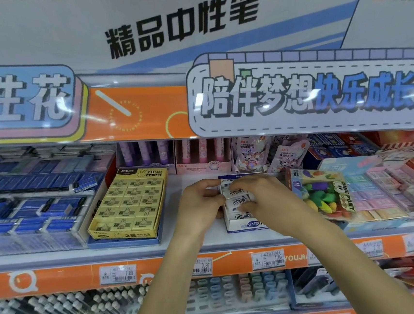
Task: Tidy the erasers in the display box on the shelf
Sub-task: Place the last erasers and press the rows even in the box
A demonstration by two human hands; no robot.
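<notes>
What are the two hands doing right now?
Left hand: grip closed on the small white wrapped erasers in the white cardboard display box.
Right hand: grip closed on the same erasers.

erasers in display box, on shelf

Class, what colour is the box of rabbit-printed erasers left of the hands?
Yellow box, seen best in the head view.

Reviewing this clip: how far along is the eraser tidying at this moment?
Midway, apparently. Done: the frontmost white erasers lie flat in the white display box. In hand: the left hand and right hand both press on the erasers in the middle of the box, squaring them up. Left: the rows under the hands and at the back are hidden, so their order cannot be judged.
</notes>
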